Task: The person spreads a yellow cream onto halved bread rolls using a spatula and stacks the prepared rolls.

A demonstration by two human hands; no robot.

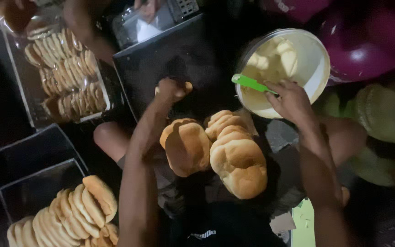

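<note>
Green plastic spreader (251, 83) sits clenched in my right hand (292, 98), its tip over the white tub (318, 68) of pale spread. My left hand (170, 89) has its grip closed on a small bun piece (188, 86). Split buns (216, 148) lie heaped on my lap between both arms.

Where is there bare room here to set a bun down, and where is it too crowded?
Bare room: the dark tray beyond the left hand, and the two empty dark tins between the far tray of sliced buns and the near row of slices. Crowded: the lap, piled with bun loaves, and beside the right hand, where the white bucket stands.
</note>
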